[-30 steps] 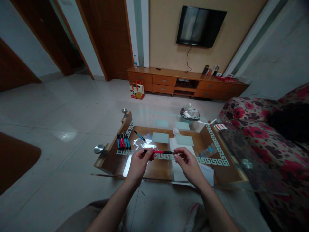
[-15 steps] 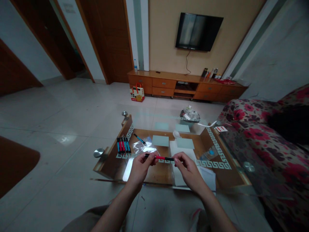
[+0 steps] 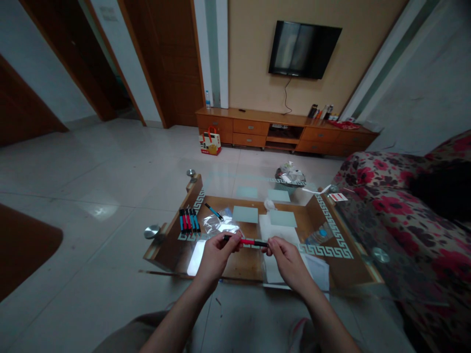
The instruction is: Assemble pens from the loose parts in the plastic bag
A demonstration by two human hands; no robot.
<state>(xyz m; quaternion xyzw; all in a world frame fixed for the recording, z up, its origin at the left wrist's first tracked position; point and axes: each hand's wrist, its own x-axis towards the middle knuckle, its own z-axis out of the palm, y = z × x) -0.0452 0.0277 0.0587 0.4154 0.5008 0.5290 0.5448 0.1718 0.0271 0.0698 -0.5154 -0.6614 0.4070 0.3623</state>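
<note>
- Step in hand: a pen [image 3: 247, 241], red in the middle and black at both ends, is held level between the two hands, just above the near part of the tabletop [image 3: 243, 262].
- Left hand [image 3: 215, 255]: fingertips closed on the pen's left black end.
- Right hand [image 3: 289, 260]: fingertips closed on the pen's right black end.
- Judgement: with one grip at each end, the work appears to be on the pen's own parts, either joining or parting them along its length; which of the two cannot be told.
- Next move: it calls for a force straight along the pen's axis, with both pinches firm and the barrel kept level.
- Nearby: a row of pens [image 3: 188, 220], red and blue, lies at far left; a single blue pen [image 3: 213, 211] and a clear bag [image 3: 221, 225] lie between the row and the hands; white paper [image 3: 272, 233] lies beyond the right hand.
- Hidden: fingers cover both pen ends, so cap, tip and any seam are unseen.
- Hard to make out: the light is dim, and reflections in the glass blur what lies on it with what lies beneath; the number of pens in the row is uncertain.
- Cut off: both forearms leave the picture at the near edge.
</note>
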